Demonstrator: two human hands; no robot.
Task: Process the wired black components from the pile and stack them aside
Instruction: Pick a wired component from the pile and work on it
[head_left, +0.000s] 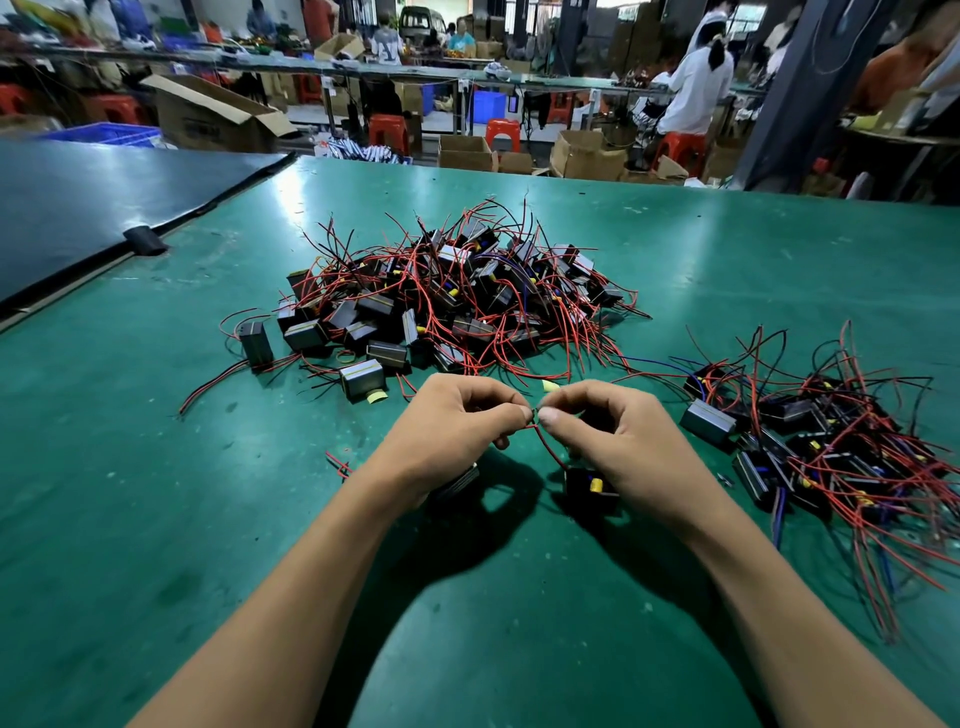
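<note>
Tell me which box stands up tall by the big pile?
The box at the pile's far left edge: it stands on end, while the others lie flat or tumbled.

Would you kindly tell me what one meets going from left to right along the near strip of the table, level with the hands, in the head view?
Loose wire scrap → left hand → red wire pinched by both hands → right hand → side stack of wired components. The main pile lies farther back.
</note>
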